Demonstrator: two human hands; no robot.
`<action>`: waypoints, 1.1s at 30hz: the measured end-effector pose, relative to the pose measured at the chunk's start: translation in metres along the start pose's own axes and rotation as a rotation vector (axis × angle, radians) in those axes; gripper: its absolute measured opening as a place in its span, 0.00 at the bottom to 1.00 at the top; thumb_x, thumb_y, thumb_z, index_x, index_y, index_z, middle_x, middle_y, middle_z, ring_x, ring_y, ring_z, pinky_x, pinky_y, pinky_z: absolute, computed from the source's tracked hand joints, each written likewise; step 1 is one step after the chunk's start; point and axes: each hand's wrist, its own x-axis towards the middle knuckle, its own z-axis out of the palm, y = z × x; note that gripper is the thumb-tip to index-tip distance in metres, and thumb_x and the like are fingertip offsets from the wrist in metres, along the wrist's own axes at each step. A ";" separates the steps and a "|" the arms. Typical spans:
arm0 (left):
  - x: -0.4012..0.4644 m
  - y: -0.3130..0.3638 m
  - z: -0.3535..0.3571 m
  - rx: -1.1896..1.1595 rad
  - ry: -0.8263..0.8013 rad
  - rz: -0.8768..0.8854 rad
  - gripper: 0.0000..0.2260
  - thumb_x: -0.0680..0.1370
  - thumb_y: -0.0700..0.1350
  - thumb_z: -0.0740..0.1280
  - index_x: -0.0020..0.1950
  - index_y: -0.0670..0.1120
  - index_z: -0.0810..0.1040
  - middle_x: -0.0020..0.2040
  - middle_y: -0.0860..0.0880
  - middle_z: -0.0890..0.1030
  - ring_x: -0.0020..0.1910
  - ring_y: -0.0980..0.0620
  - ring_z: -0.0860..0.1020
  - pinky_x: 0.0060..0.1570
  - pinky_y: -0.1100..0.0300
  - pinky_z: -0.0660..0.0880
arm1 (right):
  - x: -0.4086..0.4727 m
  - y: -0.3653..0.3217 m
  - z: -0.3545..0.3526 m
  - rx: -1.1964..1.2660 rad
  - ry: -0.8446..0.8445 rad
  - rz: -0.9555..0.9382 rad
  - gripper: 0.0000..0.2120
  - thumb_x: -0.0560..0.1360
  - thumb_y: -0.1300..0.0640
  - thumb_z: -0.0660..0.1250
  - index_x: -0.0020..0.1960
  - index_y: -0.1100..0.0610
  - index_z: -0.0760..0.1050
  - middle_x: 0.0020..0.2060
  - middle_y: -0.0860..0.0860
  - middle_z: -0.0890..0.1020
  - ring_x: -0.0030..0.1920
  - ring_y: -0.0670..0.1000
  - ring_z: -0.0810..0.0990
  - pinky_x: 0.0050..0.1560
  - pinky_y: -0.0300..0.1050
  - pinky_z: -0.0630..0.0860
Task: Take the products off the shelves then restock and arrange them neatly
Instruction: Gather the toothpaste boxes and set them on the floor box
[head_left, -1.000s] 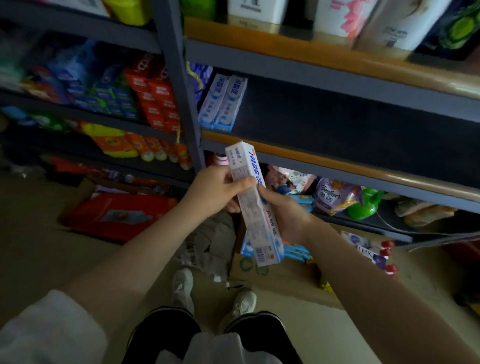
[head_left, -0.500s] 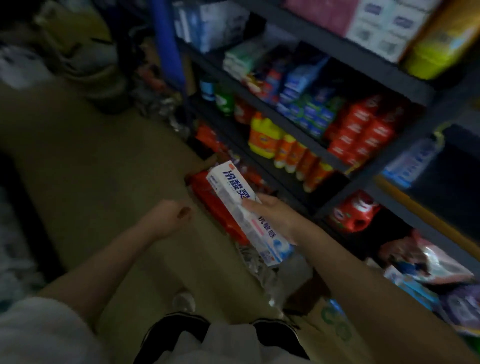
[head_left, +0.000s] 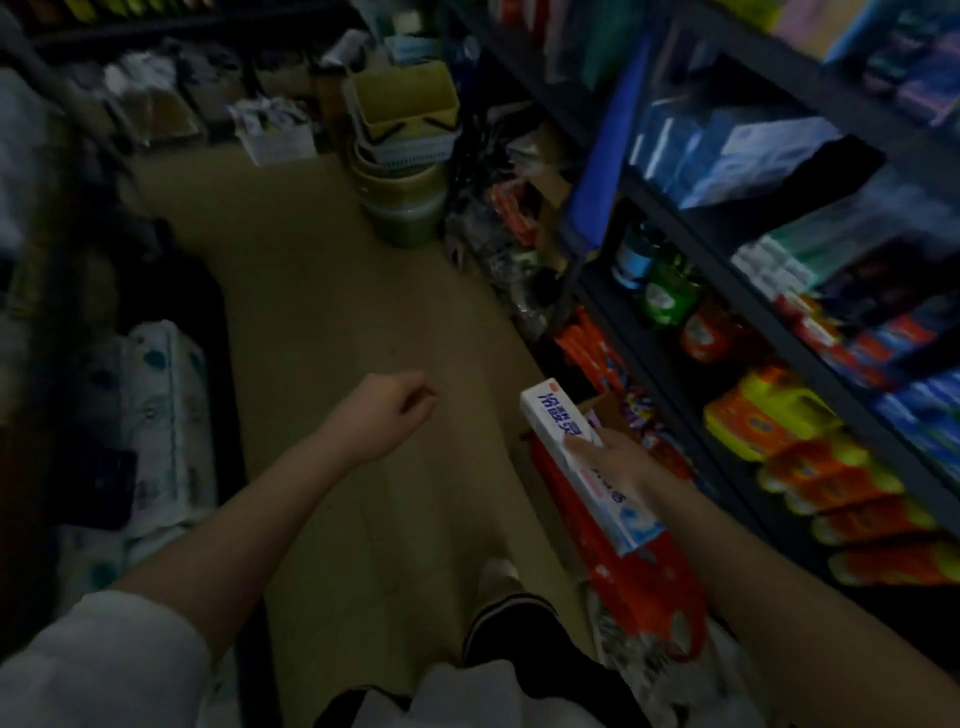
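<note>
Right hand (head_left: 618, 457): fingers curled round the middle of a white toothpaste box (head_left: 582, 467), gripping it from above.
Left hand (head_left: 395, 405): loosely curled over the floor (head_left: 332, 291), holding nothing.
Toothpaste box: in the right hand, long axis running near to far, above a red package (head_left: 623, 566) on the floor, just left of the shelves (head_left: 810, 358).
Shelves: on the right, stocked with orange bottles (head_left: 831, 483), red and blue cartons and green bottles (head_left: 670, 291).
Step in hand: carrying the box away from its shelf, probably to set it down.
Doing it well: keep the grip at the box's middle so it stays level; lay it flat on open floor, print up, ends squared with any others, clear of the feet.
Risk: dim light and clutter on the floor; choose the spot before letting go.
</note>
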 end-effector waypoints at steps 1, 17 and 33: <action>0.017 -0.004 -0.004 -0.015 0.016 0.013 0.08 0.77 0.42 0.64 0.51 0.40 0.79 0.44 0.44 0.82 0.42 0.48 0.79 0.44 0.57 0.73 | 0.020 -0.005 -0.006 -0.011 0.009 0.022 0.18 0.77 0.44 0.61 0.61 0.53 0.74 0.46 0.52 0.80 0.44 0.53 0.79 0.40 0.44 0.74; 0.253 -0.205 -0.133 0.001 0.005 -0.472 0.14 0.80 0.44 0.61 0.65 0.44 0.72 0.55 0.44 0.79 0.52 0.48 0.77 0.43 0.65 0.69 | 0.319 -0.322 -0.034 -0.173 -0.160 -0.211 0.25 0.69 0.42 0.71 0.58 0.54 0.67 0.50 0.49 0.78 0.47 0.50 0.79 0.45 0.48 0.78; 0.589 -0.398 -0.329 0.042 0.000 -0.314 0.13 0.79 0.46 0.61 0.63 0.44 0.74 0.55 0.47 0.80 0.52 0.50 0.78 0.49 0.61 0.72 | 0.616 -0.563 -0.022 0.223 -0.055 0.012 0.16 0.74 0.52 0.68 0.58 0.60 0.74 0.48 0.58 0.81 0.46 0.58 0.81 0.45 0.49 0.77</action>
